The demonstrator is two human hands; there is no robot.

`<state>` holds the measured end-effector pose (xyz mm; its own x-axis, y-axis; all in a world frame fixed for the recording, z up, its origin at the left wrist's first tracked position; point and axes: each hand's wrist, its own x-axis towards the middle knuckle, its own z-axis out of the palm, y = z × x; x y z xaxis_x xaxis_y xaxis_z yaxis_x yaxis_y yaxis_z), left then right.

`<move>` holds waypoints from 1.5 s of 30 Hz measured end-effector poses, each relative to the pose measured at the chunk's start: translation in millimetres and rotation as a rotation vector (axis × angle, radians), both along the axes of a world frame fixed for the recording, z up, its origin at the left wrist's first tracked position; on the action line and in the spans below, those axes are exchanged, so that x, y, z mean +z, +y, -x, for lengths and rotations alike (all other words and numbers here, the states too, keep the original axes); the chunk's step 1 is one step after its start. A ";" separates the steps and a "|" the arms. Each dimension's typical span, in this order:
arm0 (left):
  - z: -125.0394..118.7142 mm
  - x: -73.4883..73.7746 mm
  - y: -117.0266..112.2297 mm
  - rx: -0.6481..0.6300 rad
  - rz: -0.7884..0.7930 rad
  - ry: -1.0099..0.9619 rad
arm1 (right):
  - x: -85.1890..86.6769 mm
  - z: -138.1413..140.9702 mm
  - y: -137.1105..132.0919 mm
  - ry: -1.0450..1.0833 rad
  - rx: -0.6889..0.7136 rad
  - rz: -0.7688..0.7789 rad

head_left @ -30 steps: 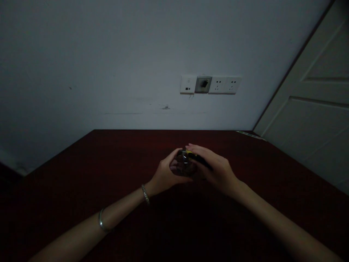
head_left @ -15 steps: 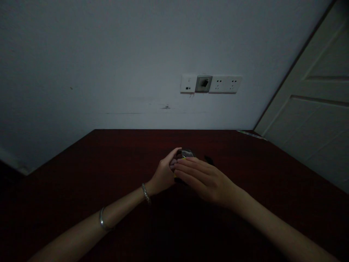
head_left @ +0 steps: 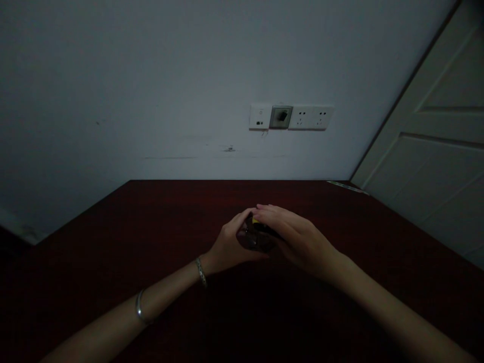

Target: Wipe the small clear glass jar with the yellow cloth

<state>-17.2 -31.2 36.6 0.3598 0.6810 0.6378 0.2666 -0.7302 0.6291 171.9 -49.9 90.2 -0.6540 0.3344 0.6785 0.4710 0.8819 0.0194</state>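
tabletop [head_left: 124, 227] dark red below left hand [head_left: 229, 242] and right hand [head_left: 298, 237], wall sockets [head_left: 291, 117] beyond

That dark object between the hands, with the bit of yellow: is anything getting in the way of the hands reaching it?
Nothing visible does. The left hand and right hand touch the dark object from either side, with nothing between them and it. The dim light hides what it is.
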 end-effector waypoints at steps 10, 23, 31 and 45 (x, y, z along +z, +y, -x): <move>4.5 -7.2 9.9 -0.043 0.334 -0.254 | -4.3 25.1 -19.8 -0.085 0.118 -0.183; -5.2 1.4 0.9 -0.196 0.675 -0.472 | -10.0 -2.0 4.1 0.330 0.010 0.051; -9.0 5.4 -6.6 -0.328 0.653 -0.474 | -13.5 1.9 4.7 0.395 0.001 0.101; -4.2 -8.5 7.6 -0.091 0.605 -0.489 | -20.5 9.7 -5.8 0.174 0.180 0.040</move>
<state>-12.9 -23.6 28.2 0.2051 0.9421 0.2653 -0.1881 -0.2281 0.9553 162.2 -55.6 69.7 -0.5799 0.2524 0.7746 0.2997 0.9502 -0.0852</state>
